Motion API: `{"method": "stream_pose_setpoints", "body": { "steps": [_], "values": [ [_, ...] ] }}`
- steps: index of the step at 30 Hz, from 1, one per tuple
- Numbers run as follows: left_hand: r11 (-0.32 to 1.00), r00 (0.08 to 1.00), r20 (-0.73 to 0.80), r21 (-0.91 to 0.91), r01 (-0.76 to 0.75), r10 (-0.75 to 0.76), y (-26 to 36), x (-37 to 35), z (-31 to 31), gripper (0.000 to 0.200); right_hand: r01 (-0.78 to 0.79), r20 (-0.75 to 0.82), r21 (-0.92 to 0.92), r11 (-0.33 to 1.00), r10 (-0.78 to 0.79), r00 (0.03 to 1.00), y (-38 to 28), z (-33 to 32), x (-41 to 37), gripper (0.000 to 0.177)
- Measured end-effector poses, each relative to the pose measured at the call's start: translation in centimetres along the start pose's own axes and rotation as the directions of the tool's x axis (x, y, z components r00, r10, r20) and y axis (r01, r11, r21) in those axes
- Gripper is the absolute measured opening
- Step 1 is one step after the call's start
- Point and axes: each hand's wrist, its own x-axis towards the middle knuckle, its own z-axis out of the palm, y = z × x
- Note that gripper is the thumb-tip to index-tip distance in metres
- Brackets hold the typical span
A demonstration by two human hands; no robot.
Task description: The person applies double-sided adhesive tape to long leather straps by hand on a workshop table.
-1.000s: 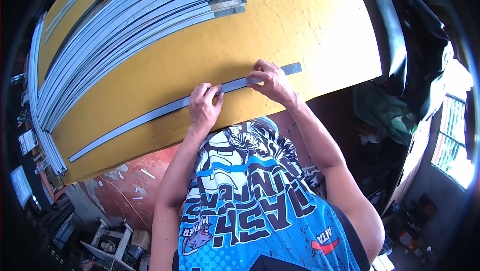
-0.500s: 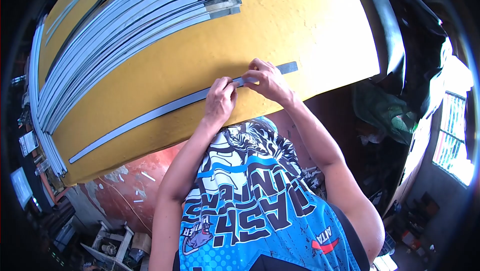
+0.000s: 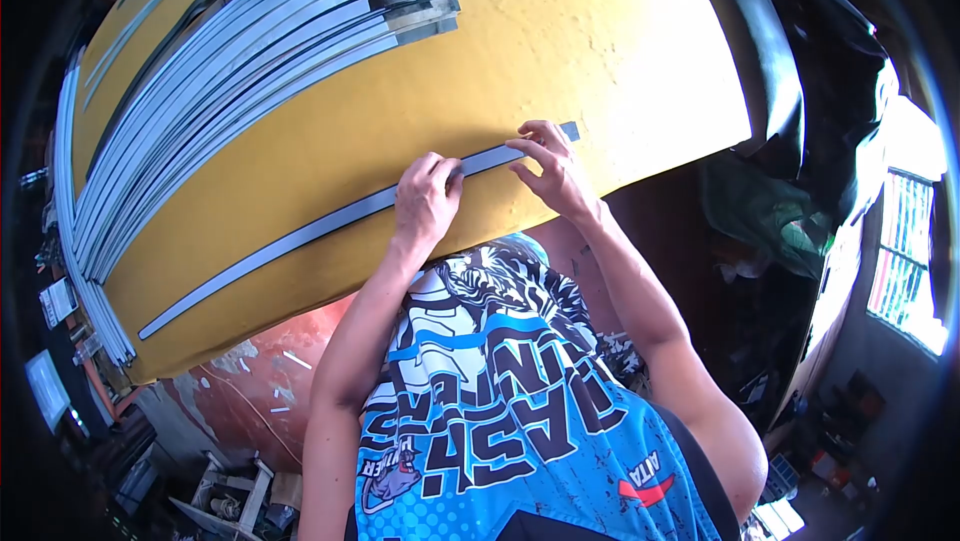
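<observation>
A long, narrow white strip [image 3: 330, 222] with dark edges lies slantwise along the near side of the yellow tabletop [image 3: 640, 61]. Its grey end [image 3: 571, 131] shows just past my right hand [image 3: 556, 176]. That hand rests over the strip close to this end, thumb and fingers apart. Further left, my left hand [image 3: 427, 199] is closed at the strip, its thumb and fingers pinched together. Something small and dark shows at those fingertips, too hidden to name. Between the two hands the strip's white face is visible.
Many similar strips [image 3: 240, 71] are bunched at the upper left, with grey and dark ends. More strips hang over the table's left edge. Dark sheet material [image 3: 765, 51] drapes along the right edge. A green mesh bag [image 3: 790, 226] is below it, near a bright window [image 3: 905, 251].
My right hand has opened its pinch and shifted towards the strip's grey end. The left hand has moved slightly left, so more white face shows between them. The view has shifted a little.
</observation>
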Motion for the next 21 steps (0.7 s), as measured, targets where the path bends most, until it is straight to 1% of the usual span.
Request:
{"method": "stream_pose_setpoints", "body": {
  "steps": [1,3,7,10,12,13,15,21],
  "values": [
    [1.0,1.0,0.002,0.0,0.001,-0.001,-0.21,-0.17,-0.13,0.013,-0.002,0.001,0.001,1.0,0.002,1.0,0.01,0.3,-0.19,0.035],
    [0.997,0.999,0.047,0.079,0.004,-0.008,0.22,0.02,-0.38,0.014,-0.032,-0.025,0.006,0.999,0.032,0.999,0.26,0.31,-0.41,0.034],
    [0.996,0.999,0.041,0.086,0.01,-0.014,0.54,0.23,-0.32,0.013,-0.05,-0.04,0.023,0.998,0.051,0.998,0.55,0.51,-0.45,0.033],
    [0.996,0.999,0.037,0.089,-0.011,0.008,0.34,0.11,-0.38,0.015,-0.05,-0.049,0.039,0.998,0.052,0.997,0.58,0.91,-0.42,0.032],
    [0.999,1.0,0.024,0.051,-0.016,0.014,0.14,0.14,-0.09,0.018,-0.066,-0.044,0.083,0.994,0.07,0.997,0.53,0.78,-0.26,0.031],
    [0.999,1.0,0.027,0.051,-0.017,0.015,0.0,0.09,0.01,0.018,-0.069,-0.044,0.084,0.994,0.073,0.996,0.49,0.7,-0.19,0.031],
    [0.999,0.999,-0.016,0.032,-0.044,0.044,-0.25,-0.05,-0.27,0.017,-0.062,-0.03,0.073,0.995,0.064,0.998,0.05,0.68,0.0,0.028],
    [1.0,1.0,0.017,0.001,-0.018,0.018,-0.08,0.14,-0.68,0.019,-0.049,-0.04,0.074,0.996,0.052,0.998,0.24,0.46,0.16,0.025]
  ]
}}
